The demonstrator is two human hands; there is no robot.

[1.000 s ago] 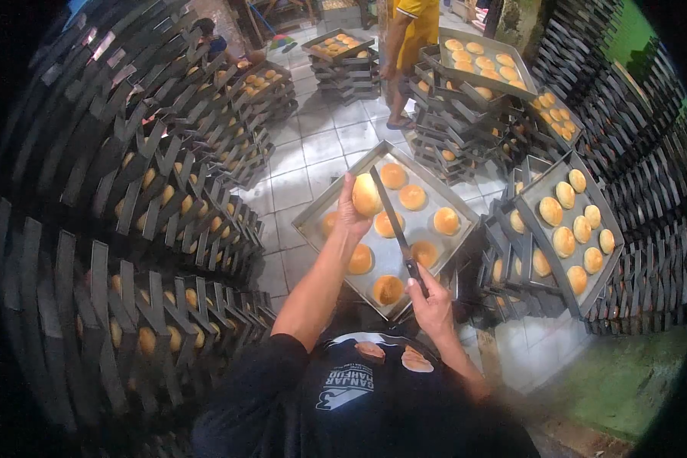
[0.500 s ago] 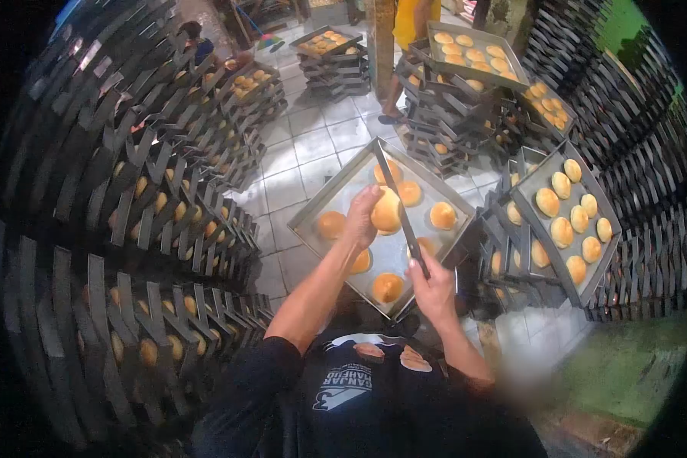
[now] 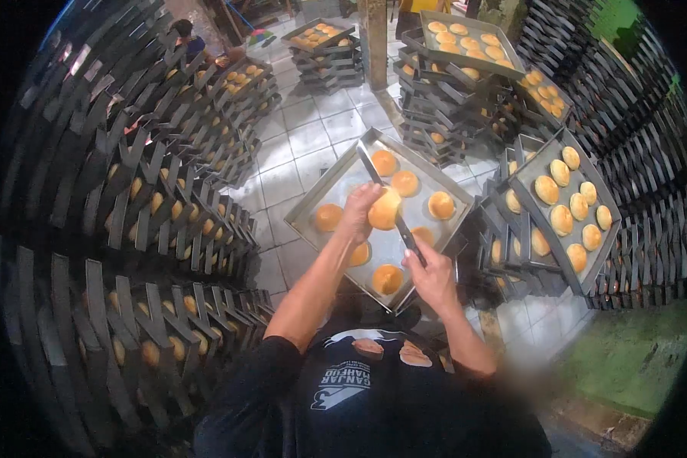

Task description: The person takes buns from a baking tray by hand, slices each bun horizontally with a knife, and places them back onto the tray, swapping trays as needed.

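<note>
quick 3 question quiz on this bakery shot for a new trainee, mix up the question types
1. True or false: the left hand holds a round golden bun above the grey metal baking tray.
2. What does the right hand grip? A) long flat knife B) white cloth C) wooden spoon
3. Fill in: the long dark blade lies against the ___ held by the left hand.

Key
1. True.
2. A, the long flat knife; its blade points up and away over the tray.
3. Bun; more loose buns lie on the tray around it.
</note>
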